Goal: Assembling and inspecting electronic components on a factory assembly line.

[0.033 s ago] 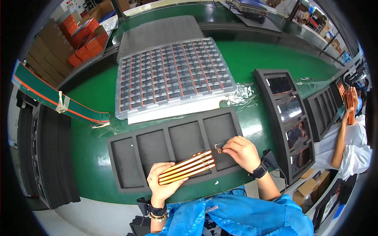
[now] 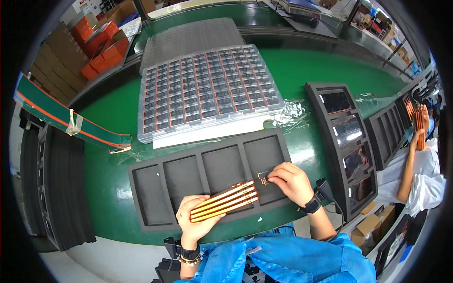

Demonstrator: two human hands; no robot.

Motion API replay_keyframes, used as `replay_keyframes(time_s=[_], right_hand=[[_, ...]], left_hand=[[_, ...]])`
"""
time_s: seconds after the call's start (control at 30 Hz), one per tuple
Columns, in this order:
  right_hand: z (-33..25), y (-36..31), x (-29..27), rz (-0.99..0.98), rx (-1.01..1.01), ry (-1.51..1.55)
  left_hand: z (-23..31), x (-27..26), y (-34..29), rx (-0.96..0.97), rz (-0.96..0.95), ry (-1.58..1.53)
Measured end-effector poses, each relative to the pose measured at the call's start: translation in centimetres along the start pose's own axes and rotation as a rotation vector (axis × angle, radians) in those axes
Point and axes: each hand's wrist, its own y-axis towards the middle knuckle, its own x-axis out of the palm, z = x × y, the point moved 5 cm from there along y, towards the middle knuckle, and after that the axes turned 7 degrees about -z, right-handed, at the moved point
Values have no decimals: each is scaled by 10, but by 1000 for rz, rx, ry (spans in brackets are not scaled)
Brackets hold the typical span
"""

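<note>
At the far left, beyond the green worktop [image 2: 292, 70], orange boxes [image 2: 101, 47] and brown cartons [image 2: 52, 61] are stacked, and a green strip with an orange edge [image 2: 66, 120] lies slanted. Your left hand [image 2: 193, 219] closes around a bundle of long, thin orange-and-gold strips [image 2: 224, 202]; they lie over the dark foam tray [image 2: 188, 177] with five rectangular pockets, in front of you. Behind this tray is a clear plastic tray [image 2: 207, 89] full of small dark parts in rows. Your right hand [image 2: 290, 181] pinches a small copper-coloured flexible piece [image 2: 263, 177] with the fingertips, over the rightmost pocket. At the right, another dark tray [image 2: 347, 141] holds shiny dark panels. Far right, another person holds similar orange strips [image 2: 419, 123].
</note>
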Motion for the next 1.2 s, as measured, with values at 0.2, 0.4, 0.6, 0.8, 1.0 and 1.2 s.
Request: replay_keyframes(time_s=[0.2,0.4,0.6,0.8,1.0,1.2], right_hand=[[-8,9,-12,8,117,340],[-6,10,-7,-134,-4,-95],[3,10,-7,-111,-48,77],[-6,11,-6,-99,20,494],[-21,13,7,-15,16,898],[-33,24,11,87,11,857]], left_hand=[[0,1,1,-7,-33,39],[4,0,5,-10,-43,36],[4,1,5,-12,-27,33],[4,-1,5,-17,-3,27],[6,-1,9,4,22,26],[7,-1,10,26,-1,60]])
